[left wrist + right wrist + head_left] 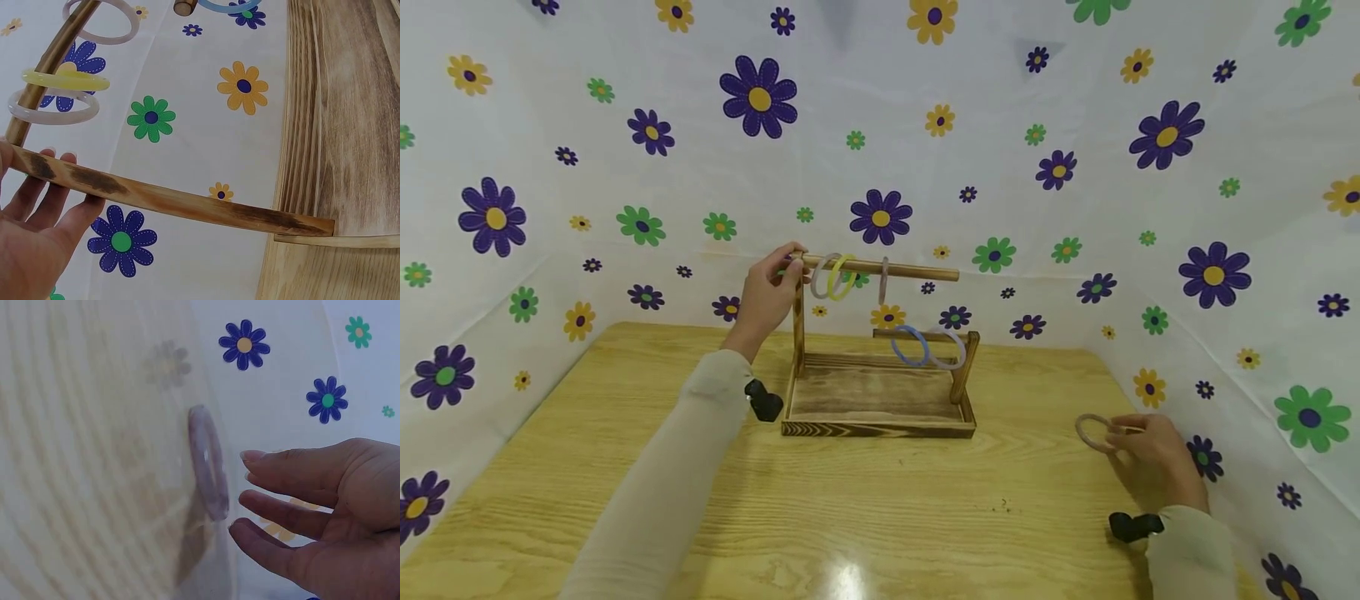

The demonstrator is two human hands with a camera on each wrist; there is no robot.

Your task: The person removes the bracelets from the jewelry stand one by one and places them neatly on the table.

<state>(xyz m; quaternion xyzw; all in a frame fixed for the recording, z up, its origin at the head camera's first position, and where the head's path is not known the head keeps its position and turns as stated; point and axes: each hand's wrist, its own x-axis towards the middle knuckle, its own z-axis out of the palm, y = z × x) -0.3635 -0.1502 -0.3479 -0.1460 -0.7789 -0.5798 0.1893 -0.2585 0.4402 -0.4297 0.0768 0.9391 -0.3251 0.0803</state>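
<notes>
My left hand (770,293) grips the top of the left upright of a wooden bangle stand (880,431); in the left wrist view its fingers (75,228) bend around the post (206,203). Along the upper bar (925,271) hang a yellow bangle (833,287), a pale lilac bangle (815,286) beside it and another pale bangle (883,287) further right. Far to the right, my right hand (1159,450) is beside a greyish-lilac bangle (1079,431). In the right wrist view, a small gap separates its loosely bent fingers from this bangle (201,459).
On the stand's shorter lower bar (883,334) hang a blue bangle (901,357) and a pale lilac one (962,350). The stand's tray base rests on the wood-grain table (880,517). A flower-printed white cloth (820,167) rises behind and at both sides, close to my right hand.
</notes>
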